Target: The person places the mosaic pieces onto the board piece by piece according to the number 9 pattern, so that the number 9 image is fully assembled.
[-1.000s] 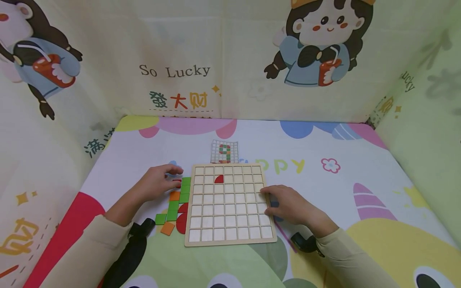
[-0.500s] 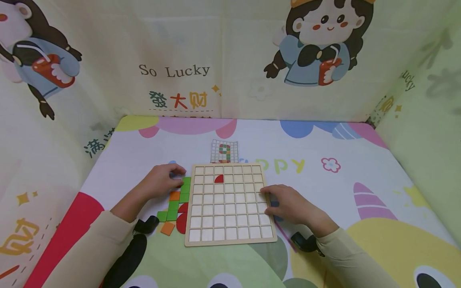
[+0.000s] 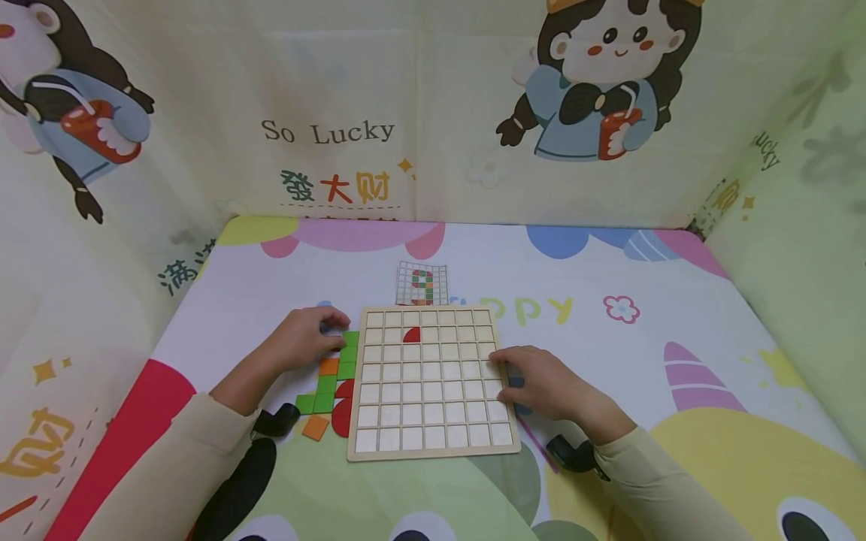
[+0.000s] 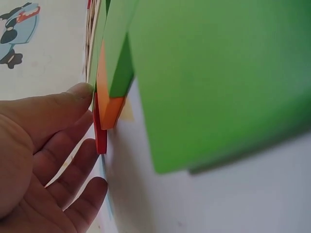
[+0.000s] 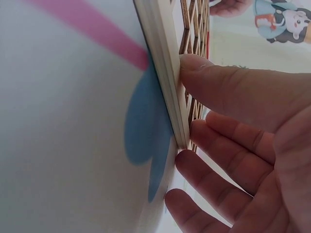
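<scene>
A square wooden grid board [image 3: 434, 458] lies on the table, with a red quarter-circle piece [image 3: 412, 335] in one upper cell. Along its left side are several green tiles [image 3: 325, 403], two orange tiles [image 3: 316, 427] and rounded red pieces [image 3: 341, 418]. My left hand [image 3: 298, 340] is by the upper end of these tiles. Its thumb touches the edge of a green tile, and its fingers are by a red piece [image 4: 101, 138], visible in the left wrist view. At the board's right edge, my right hand [image 3: 541, 382] rests with thumb and index fingertip on the rim.
Behind the board lies a small gridded card [image 3: 422, 284] with a coloured figure on it. The table is covered by a printed cloth [image 3: 676, 361]. Fabric walls [image 3: 460, 90] stand at the back and sides. A black wrist device [image 3: 277, 421] sits close to the lower left tiles.
My left hand has moved slightly right, covering the red piece formerly visible at its fingertips. The lowest left green tile has shifted slightly and now meets its neighbour. My right hand stays put.
</scene>
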`<state>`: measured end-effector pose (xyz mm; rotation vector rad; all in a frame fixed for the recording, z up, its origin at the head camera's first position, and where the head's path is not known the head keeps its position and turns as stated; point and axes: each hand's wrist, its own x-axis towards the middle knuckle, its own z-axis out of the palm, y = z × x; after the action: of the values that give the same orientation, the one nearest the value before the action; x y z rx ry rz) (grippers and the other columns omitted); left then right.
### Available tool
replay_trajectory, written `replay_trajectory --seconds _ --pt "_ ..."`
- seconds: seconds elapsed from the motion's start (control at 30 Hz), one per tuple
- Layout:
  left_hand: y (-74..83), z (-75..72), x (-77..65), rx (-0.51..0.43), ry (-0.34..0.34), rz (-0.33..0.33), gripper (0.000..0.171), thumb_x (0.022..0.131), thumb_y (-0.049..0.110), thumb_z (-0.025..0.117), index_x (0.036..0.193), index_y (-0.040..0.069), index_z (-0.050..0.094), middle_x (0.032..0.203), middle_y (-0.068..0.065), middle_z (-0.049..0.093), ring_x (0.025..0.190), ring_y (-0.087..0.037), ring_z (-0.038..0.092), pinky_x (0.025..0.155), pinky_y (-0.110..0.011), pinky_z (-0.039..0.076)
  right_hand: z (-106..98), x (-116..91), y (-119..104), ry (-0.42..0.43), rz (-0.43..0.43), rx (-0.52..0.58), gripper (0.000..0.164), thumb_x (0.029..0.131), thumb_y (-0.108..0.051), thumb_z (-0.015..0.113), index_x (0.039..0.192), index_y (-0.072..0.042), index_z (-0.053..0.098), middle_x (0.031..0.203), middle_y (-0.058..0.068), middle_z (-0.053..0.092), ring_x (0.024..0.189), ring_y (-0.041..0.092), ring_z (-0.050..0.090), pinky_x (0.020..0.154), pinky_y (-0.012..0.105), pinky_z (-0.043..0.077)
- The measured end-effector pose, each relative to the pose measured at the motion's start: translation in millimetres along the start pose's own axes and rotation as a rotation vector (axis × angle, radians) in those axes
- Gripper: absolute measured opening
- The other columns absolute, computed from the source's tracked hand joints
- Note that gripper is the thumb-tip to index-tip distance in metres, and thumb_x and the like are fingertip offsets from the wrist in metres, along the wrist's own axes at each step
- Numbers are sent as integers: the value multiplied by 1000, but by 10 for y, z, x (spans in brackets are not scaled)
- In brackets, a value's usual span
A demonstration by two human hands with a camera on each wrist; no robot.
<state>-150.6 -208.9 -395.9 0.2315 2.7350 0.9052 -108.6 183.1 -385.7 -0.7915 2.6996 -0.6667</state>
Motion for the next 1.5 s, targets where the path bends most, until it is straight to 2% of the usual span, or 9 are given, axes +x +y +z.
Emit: replay_trajectory --seconds 0.6,0.8,1.5 --pt "10 3 12 14 11 -8 33 90 17 71 120 4 66 118 -14 63 109 -33 53 90 -46 52 8 -3 8 2 5 -1 49 84 -13 79 129 -1 62 127 15 63 121 38 56 102 52 42" --pt "12 2 22 30 21 -3 31 91 17 72 118 3 67 116 -13 64 108 -33 54 95 -48 49 4 -7 11 1 12 1 49 84 -13 78 128 -1 62 127 16 63 121 38 55 102 52 42" --pt "44 6 15 37 -4 1 31 92 15 70 119 2 66 115 -13 63 105 -30 53 93 -47 50 22 -12 15 7 4 14 49 84 -13 78 129 0 61 127 16 63 122 39 55 102 53 42"
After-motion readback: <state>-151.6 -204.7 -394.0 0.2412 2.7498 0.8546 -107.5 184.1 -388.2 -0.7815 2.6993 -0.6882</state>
